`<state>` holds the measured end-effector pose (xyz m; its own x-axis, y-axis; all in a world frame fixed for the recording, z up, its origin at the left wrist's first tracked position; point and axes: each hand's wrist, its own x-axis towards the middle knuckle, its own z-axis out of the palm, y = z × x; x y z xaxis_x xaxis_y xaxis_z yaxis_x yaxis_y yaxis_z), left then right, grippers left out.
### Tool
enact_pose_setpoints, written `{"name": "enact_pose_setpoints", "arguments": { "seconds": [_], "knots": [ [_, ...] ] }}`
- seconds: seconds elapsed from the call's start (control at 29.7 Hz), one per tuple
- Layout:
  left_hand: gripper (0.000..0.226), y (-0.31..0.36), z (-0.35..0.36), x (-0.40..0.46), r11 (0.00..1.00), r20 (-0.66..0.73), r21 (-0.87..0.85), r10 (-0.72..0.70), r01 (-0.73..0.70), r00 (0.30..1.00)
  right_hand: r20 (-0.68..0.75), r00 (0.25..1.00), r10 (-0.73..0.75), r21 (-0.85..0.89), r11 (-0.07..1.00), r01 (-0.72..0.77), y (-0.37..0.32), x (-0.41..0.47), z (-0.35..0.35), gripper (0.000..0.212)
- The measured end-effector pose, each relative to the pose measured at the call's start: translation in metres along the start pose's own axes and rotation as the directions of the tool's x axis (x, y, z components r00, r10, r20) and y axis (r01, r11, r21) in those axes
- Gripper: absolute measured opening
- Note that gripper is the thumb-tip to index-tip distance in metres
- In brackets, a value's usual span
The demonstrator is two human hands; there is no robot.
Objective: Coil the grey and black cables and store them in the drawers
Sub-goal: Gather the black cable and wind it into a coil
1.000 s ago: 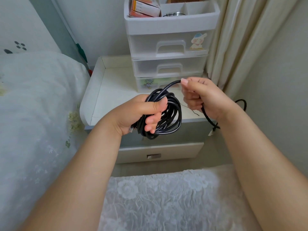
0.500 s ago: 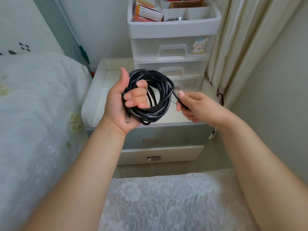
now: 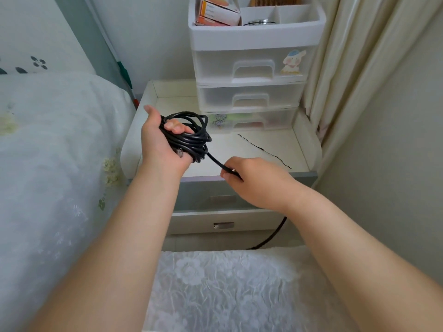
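My left hand grips a bundle of coiled black cable above the left part of the white nightstand. One strand runs from the coil down to my right hand, which pinches it over the nightstand's front edge. The cable's loose tail hangs below my right wrist toward the floor. A white plastic drawer unit with three shut translucent drawers stands at the back of the nightstand. No grey cable shows.
A thin black tie wire lies on the nightstand top. The unit's top tray holds boxes and small items. A bed with white bedding lies left, a cream curtain right, lace fabric in front. The nightstand's own drawers are shut.
My left hand has turned the coil and lowered it leftward. My right hand has slid down the strand, toward the nightstand's front edge, drawing the cable's tail in from the right.
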<state>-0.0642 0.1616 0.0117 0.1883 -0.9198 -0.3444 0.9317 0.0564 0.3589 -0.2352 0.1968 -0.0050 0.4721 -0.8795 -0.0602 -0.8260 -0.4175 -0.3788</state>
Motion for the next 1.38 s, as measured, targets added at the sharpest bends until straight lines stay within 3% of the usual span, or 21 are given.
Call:
{"name": "enact_pose_setpoints", "arguments": {
  "seconds": [0.17,0.3,0.4,0.54,0.67,0.81,0.88,0.98,1.04,1.11,1.18,1.25,1.38],
  "knots": [
    [0.048,-0.010,0.008,-0.010,0.934,0.042,0.336,0.115,-0.123,0.992,0.005,0.999,-0.053,-0.049,0.997,0.054,-0.004,0.000,0.003,0.024],
    [0.048,-0.018,0.007,-0.013,0.754,0.131,0.601,0.234,-0.265,0.963,0.001,0.999,-0.054,-0.055,0.997,0.054,-0.001,-0.001,-0.005,0.023],
    [0.058,-0.026,0.007,-0.015,0.562,0.238,0.735,0.310,-0.380,0.920,-0.057,0.996,-0.065,-0.121,0.991,0.058,-0.001,-0.001,-0.008,0.026],
    [0.055,-0.034,0.004,-0.015,0.173,0.423,0.856,0.310,-0.488,0.851,-0.099,0.989,-0.106,-0.130,0.987,0.092,-0.001,-0.001,-0.010,0.024],
    [0.086,-0.040,0.001,-0.016,-0.196,0.463,0.878,0.116,-0.436,0.879,-0.177,0.961,-0.212,-0.169,0.969,0.183,0.006,-0.004,-0.018,0.023],
    [0.080,-0.046,-0.002,-0.015,-0.394,0.446,0.811,-0.065,-0.433,0.893,-0.152,0.968,-0.199,-0.095,0.978,0.187,0.008,-0.006,-0.027,0.032],
    [0.076,-0.046,-0.003,-0.017,-0.382,0.417,0.807,-0.173,-0.451,0.892,-0.161,0.972,-0.173,-0.034,0.985,0.170,0.011,-0.007,-0.032,0.034],
    [0.088,-0.042,-0.003,-0.024,-0.192,0.308,0.891,-0.409,-0.411,0.859,-0.204,0.976,-0.070,0.131,0.987,0.098,0.021,-0.004,-0.041,0.052],
    [0.077,-0.039,-0.001,-0.027,-0.046,0.275,0.936,-0.528,-0.350,0.804,-0.162,0.987,0.008,0.299,0.953,0.041,0.027,-0.004,-0.043,0.052],
    [0.060,-0.035,-0.002,-0.027,0.050,0.269,0.952,-0.610,-0.303,0.745,-0.146,0.989,0.024,0.357,0.934,0.029,0.033,-0.002,-0.042,0.050],
    [0.037,-0.030,-0.004,-0.027,0.099,0.277,0.951,-0.691,-0.292,0.668,-0.156,0.987,0.026,0.364,0.931,0.033,0.038,-0.001,-0.042,0.049],
    [0.032,-0.022,-0.004,-0.027,0.105,0.276,0.947,-0.748,-0.302,0.604,-0.186,0.982,0.040,0.405,0.914,0.040,0.045,0.000,-0.046,0.046],
    [0.025,-0.014,-0.003,-0.028,0.176,0.301,0.949,-0.745,-0.260,0.595,-0.241,0.963,0.121,0.647,0.760,0.066,0.067,0.002,-0.052,0.033]
  ]
}}
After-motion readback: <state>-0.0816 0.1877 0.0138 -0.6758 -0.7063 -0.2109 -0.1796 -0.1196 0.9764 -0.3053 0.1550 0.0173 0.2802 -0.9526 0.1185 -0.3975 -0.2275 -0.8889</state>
